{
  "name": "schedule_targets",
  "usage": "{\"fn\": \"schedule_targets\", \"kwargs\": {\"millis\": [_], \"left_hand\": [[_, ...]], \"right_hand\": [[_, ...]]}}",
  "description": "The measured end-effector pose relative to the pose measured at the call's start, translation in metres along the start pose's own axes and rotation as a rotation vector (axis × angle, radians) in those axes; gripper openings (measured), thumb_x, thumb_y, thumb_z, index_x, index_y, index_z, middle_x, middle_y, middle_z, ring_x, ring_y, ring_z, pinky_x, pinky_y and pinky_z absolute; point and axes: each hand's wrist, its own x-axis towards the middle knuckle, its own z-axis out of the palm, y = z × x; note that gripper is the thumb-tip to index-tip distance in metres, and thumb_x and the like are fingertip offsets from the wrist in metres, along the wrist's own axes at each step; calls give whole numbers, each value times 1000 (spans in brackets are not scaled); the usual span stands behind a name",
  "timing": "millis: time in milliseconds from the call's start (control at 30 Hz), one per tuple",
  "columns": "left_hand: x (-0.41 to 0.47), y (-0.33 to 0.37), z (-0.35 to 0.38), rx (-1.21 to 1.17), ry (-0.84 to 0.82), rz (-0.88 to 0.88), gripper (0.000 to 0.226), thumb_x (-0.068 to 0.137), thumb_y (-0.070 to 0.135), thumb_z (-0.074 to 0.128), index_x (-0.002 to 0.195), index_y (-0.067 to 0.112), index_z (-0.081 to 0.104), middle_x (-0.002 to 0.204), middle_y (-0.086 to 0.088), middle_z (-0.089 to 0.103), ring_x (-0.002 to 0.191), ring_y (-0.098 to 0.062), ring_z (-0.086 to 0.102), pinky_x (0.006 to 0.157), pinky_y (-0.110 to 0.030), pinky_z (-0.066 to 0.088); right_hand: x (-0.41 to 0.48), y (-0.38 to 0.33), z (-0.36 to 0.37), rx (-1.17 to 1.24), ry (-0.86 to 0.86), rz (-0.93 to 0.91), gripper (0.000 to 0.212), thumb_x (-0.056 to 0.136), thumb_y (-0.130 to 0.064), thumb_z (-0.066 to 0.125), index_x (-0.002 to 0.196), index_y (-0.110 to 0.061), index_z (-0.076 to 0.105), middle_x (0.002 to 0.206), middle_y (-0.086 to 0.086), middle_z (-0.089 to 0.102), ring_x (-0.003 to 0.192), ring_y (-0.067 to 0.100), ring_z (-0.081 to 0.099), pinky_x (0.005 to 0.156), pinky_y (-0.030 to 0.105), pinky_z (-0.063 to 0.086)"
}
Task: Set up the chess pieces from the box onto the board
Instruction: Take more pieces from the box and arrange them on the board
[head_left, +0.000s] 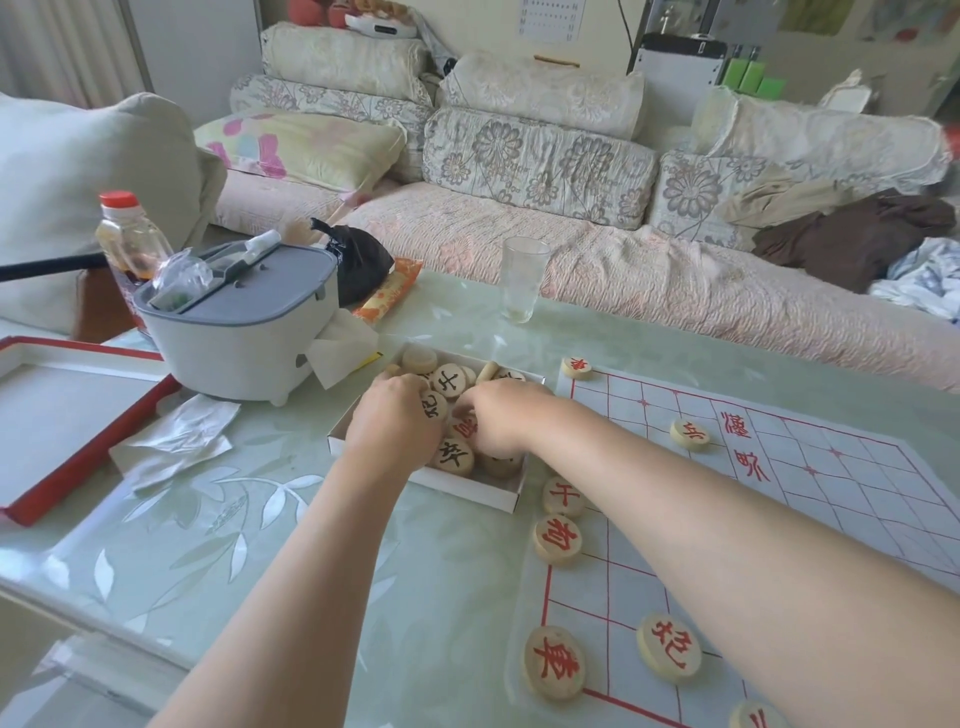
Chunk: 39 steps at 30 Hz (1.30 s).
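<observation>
A shallow white box (426, 480) sits left of the board and holds several round wooden chess pieces, such as a black-lettered one (451, 382). Both of my hands reach into it. My left hand (395, 423) lies over the pieces with its fingers bent down beside a black-lettered piece (434, 406). My right hand (501, 421) has its fingertips down on a red-lettered piece (464, 428). The backs of the hands hide any grip. The white board with red lines (779, 467) carries several red-lettered pieces, including one at the far corner (576, 367) and one at the near corner (554, 667).
A grey-lidded white tub (244, 322), a red-capped bottle (130, 234), a black bag (358, 260) and crumpled tissue (176, 441) stand at the left. The red-edged box lid (62, 415) lies far left. An empty glass (522, 278) stands behind the box. A sofa runs along the far side.
</observation>
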Motion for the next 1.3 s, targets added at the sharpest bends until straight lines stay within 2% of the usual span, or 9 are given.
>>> {"fn": "schedule_targets", "kwargs": {"millis": [233,433,533,633,867,967,1067,1133,1300], "left_hand": [[3,9,2,-85,14,-51,58,80,29,71,133,16,53,128,-9,50,116,-24,50,93,-28,40],[3,45,16,-163,-21,-7,52,79,31,71,127,18,54,125,-6,55,112,-23,52,87,-30,42],[0,65,26,-174,-52,52,57,80,31,73,131,16,52,129,-4,54,117,-21,50,93,-29,41],[-1,77,36,-174,-78,81,54,79,29,71,129,17,53,127,-5,54,114,-21,51,90,-27,40],[0,79,46,-177,-82,157,47,79,18,72,123,17,58,119,-3,57,110,-18,49,74,-15,29],[1,77,47,-186,-79,156,44,78,20,72,121,18,60,115,-2,59,104,-17,52,70,-14,29],[2,77,47,-189,-97,155,46,79,21,73,123,18,59,115,-1,58,96,-14,52,71,-15,32],[2,78,47,-186,-112,151,51,79,22,74,126,16,56,117,-2,57,100,-17,55,74,-17,34],[-3,88,49,-215,-92,165,47,78,24,72,123,20,57,111,1,58,104,-19,54,78,-22,37]], "right_hand": [[-10,21,-8,145,134,-28,47,90,-50,61,135,-38,50,136,-2,54,121,24,54,91,34,45],[-23,79,-32,167,228,120,50,92,-44,61,139,-37,45,135,2,48,120,26,53,93,36,43],[-29,111,-30,98,162,213,48,93,-39,62,138,-35,47,132,4,48,117,28,54,91,36,44],[-29,131,-19,80,106,251,48,94,-37,61,140,-35,46,132,6,46,117,29,54,92,35,44],[-9,139,4,47,69,196,45,95,-24,57,137,-34,48,130,5,45,112,28,55,80,31,40],[0,136,11,32,61,151,50,96,-20,53,142,-37,45,140,5,41,118,31,54,89,35,46],[1,136,15,25,24,142,62,94,-9,49,147,-38,40,152,4,33,129,31,48,99,40,46],[-4,136,13,32,28,136,69,92,-3,48,150,-37,35,156,4,28,134,31,44,101,39,45],[-31,134,1,188,132,108,66,91,3,42,147,-33,43,145,3,41,130,25,47,99,36,44]]}}
